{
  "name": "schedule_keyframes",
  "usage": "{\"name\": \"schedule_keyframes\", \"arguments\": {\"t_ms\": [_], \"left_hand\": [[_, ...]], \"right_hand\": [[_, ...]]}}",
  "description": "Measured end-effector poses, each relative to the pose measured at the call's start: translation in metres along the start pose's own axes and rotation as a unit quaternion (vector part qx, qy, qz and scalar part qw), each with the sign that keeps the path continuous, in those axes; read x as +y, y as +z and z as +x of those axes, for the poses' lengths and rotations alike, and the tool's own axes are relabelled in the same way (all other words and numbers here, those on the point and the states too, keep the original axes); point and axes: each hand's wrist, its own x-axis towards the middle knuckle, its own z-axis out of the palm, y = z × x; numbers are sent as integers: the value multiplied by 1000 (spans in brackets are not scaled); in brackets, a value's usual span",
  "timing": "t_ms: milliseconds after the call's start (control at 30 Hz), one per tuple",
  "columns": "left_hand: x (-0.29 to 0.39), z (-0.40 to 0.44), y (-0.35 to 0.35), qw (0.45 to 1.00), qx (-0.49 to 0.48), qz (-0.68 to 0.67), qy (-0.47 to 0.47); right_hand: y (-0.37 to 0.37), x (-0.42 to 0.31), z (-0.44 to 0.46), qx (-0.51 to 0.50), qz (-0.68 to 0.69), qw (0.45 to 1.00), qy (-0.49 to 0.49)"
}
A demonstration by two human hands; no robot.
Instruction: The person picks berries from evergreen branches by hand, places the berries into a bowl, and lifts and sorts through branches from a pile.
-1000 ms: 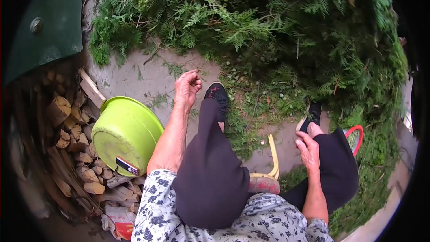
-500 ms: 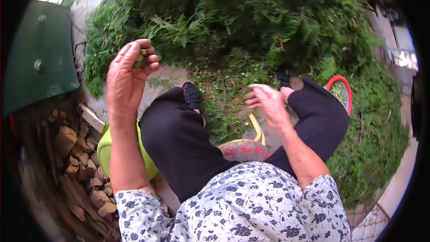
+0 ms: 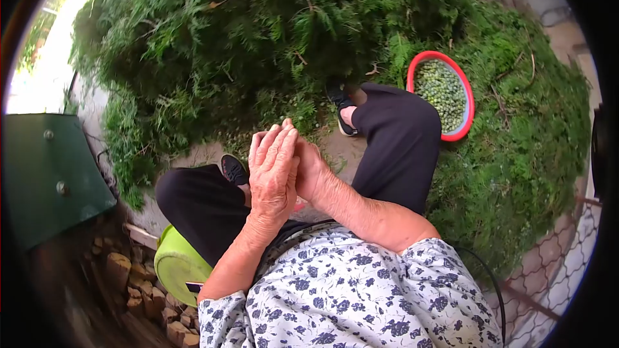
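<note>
Palm against palm, my left hand (image 3: 271, 171) and my right hand (image 3: 312, 169) meet in front of my lap. The fingers of the left lie long and close together over the right. Whatever is between the palms is hidden. Past my right knee, a red-rimmed basin (image 3: 469, 100) filled with small green cones (image 3: 440, 93) rests on cut evergreen branches (image 3: 284, 32).
A lime-green bucket (image 3: 177, 261) stands beside my left leg, with split firewood (image 3: 145, 296) behind it. A dark green panel with bolts (image 3: 55, 174) is at far left. Wire fencing (image 3: 558, 270) is at lower right.
My left hand, which held small green pieces up at the left, has come down to the middle against my right hand. My view has turned right, showing more of the basin.
</note>
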Motion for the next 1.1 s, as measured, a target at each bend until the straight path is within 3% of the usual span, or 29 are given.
{"name": "schedule_keyframes", "arguments": {"t_ms": [133, 200, 267, 300, 333, 400, 500, 600, 667, 733, 800, 833, 933, 1000, 1100], "left_hand": [[13, 4, 11, 999, -48, 8, -4], [16, 7, 12, 996, -65, 52, -4], [19, 9, 11, 997, -64, 40, -28], [25, 9, 7, 989, -66, -90, -102], [21, 8, 6, 989, -44, -92, -104], [22, 11, 2, 961, 5, -229, -157], [21, 14, 2, 931, -8, -267, -248], [12, 6, 17, 887, -67, -337, -308], [13, 0, 28, 883, -120, -334, -306], [21, -3, 36, 877, -191, -301, -323], [10, -13, 47, 878, -267, -260, -299], [6, -17, 50, 881, -293, -229, -291], [-12, -33, 61, 890, -343, -149, -259], [-18, -40, 63, 895, -363, -99, -240], [-14, -46, 60, 900, -427, 11, -85]], "right_hand": [[-1, -12, -21, 26, -23, 999, -32], [14, -21, -34, 100, -29, 994, -32], [-9, -20, -26, 65, -73, 990, -99], [-2, -30, -37, 63, -91, 989, -98], [4, -41, -49, 68, -81, 987, -119], [5, -72, -68, 14, -74, 983, -168], [15, -129, -106, 40, -20, 948, -316], [-10, -194, -140, 72, 17, 878, -473], [-39, -244, -159, 173, 23, 834, -524], [-65, -279, -186, 214, 16, 827, -520], [-87, -297, -212, 265, -11, 788, -556], [-97, -309, -222, 303, 50, 782, -542], [-143, -306, -245, 260, 12, 756, -601], [-169, -299, -257, 283, 32, 748, -599], [-207, -293, -266, 303, 87, 759, -569]]}}
